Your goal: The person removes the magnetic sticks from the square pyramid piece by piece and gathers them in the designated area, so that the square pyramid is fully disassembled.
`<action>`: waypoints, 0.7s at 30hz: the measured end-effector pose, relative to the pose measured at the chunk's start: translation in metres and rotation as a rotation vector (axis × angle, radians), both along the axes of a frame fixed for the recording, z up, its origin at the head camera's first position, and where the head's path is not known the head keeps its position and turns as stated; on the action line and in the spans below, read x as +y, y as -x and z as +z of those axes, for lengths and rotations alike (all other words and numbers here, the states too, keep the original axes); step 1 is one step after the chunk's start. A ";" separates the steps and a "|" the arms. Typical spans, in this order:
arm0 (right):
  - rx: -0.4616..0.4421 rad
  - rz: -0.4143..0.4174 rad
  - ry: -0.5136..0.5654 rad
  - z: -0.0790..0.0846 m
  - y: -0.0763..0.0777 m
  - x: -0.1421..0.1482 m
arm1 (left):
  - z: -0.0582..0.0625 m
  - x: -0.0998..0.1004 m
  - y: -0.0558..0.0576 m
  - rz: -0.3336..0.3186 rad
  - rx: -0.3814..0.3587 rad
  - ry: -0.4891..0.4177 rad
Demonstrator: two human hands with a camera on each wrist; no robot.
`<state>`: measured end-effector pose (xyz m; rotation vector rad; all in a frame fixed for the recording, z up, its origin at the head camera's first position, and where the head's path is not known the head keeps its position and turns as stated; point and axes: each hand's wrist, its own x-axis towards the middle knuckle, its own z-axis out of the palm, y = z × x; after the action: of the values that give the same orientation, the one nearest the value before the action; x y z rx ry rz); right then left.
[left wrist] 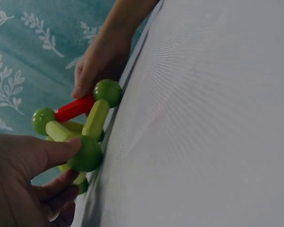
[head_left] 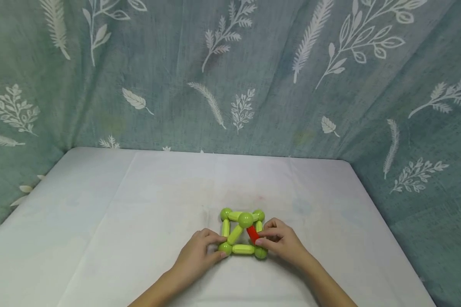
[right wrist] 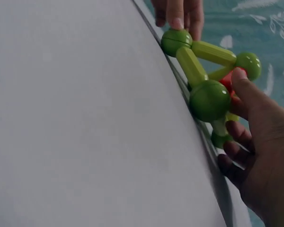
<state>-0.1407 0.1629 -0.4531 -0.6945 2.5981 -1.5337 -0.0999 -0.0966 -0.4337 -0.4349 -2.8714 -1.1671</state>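
Note:
A small frame of green balls and yellow-green rods stands on the table, its base a square with a ball at each corner. One ball sits raised above the base, with a yellow-green rod and a red rod sloping down from it. My left hand pinches the near left corner ball between thumb and fingers. At the near right corner, my right hand pinches the red rod just above the corner ball. Fingers partly cover the rod's lower end.
White cloth covers the table around the frame. Behind it and along both sides hangs a green-blue curtain with white leaf prints.

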 end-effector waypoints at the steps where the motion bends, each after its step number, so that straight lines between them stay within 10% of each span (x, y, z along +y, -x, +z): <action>1: -0.005 0.001 0.014 -0.001 -0.002 -0.005 | 0.003 -0.003 -0.003 -0.016 0.021 0.043; 6: 0.032 0.062 0.125 0.005 -0.013 -0.031 | 0.019 -0.018 -0.007 -0.108 0.154 0.189; 12: 0.135 0.132 0.209 0.017 -0.028 -0.048 | 0.026 -0.014 0.008 -0.158 0.249 -0.027; 21: 0.118 0.124 0.288 -0.007 -0.026 -0.049 | 0.019 -0.009 0.017 -0.267 0.214 -0.078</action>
<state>-0.1149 0.1141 -0.4603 -0.9762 2.3803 -1.9003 -0.1168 -0.1056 -0.4145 -0.9035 -2.6335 -1.1768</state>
